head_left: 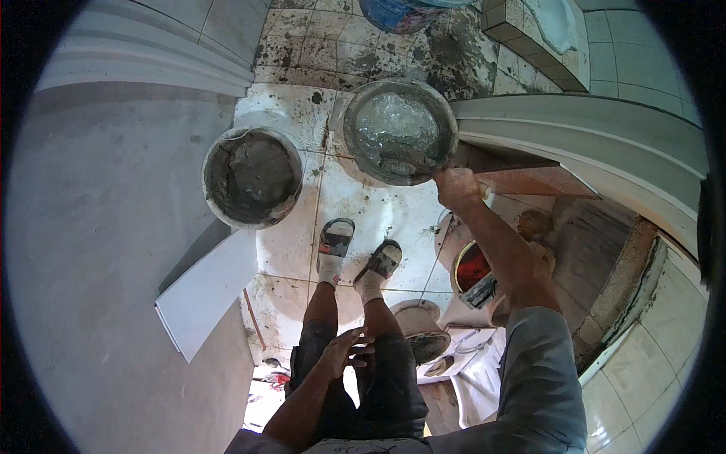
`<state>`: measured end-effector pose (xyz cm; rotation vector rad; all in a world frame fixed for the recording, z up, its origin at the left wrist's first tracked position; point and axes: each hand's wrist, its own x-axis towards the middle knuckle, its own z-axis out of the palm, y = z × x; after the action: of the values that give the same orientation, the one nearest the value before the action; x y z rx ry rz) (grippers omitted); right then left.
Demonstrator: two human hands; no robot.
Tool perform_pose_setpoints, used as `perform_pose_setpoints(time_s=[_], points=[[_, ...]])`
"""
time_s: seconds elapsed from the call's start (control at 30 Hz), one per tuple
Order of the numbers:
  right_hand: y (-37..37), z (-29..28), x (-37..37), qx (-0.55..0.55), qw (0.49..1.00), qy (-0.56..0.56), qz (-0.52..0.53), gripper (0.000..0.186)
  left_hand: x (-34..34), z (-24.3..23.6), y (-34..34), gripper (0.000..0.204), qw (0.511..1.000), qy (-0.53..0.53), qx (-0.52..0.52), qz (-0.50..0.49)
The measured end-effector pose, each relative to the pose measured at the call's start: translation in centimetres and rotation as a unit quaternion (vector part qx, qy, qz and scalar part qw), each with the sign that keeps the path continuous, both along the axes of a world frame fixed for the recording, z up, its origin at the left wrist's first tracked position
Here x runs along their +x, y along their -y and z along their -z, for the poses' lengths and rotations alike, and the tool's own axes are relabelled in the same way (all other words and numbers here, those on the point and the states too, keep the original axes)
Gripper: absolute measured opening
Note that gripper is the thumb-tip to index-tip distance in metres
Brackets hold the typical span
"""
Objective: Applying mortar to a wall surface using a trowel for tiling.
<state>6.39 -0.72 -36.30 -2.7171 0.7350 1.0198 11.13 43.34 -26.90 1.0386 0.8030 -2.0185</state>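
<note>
My right hand [457, 188] is closed at the lower right rim of a round bucket of cloudy water [397, 125]. Its fingers are curled around something I cannot make out; a pale end shows beside the wrist. Grey wet mortar clings inside that bucket's near side. To its left stands a second bucket filled with grey mortar [253, 176]. Over my thighs hangs my left hand [348, 352], fingers apart and nothing in them.
A white panel [208, 295] leans at the left wall. A brown board [537, 180] juts out at right. Below it stand a red-lined container [472, 266] and a small mortar-stained bucket [423, 333]. A blue tub [401, 13] sits on dirty tiles beyond.
</note>
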Motion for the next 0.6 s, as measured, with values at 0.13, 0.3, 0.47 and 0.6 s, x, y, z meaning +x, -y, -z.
perform_pose_setpoints(time_s=[0.13, 0.3, 0.47, 0.6], points=[[0.4, -0.4, -0.2, 0.031, 0.997, 0.049, 0.056, 0.017, 0.2, -0.2, 0.3, 0.052, 1.000, -0.001, 0.000, 0.015], [0.1, 3.2, 0.6, 0.073, 0.983, -0.009, 0.171, 0.028, 0.8, -0.3, 0.4, 0.052, 1.000, 0.006, 0.002, 0.023], [1.4, 5.1, -1.6, 0.188, 0.921, 0.121, 0.319, 0.046, 0.5, -0.5, 2.2, 0.055, 0.999, 0.006, -0.020, 0.047], [-1.3, 8.6, -5.9, 0.391, 0.728, 0.313, 0.469, 0.055, 0.2, 0.1, 2.0, 0.050, 0.999, -0.011, -0.038, 0.014]])
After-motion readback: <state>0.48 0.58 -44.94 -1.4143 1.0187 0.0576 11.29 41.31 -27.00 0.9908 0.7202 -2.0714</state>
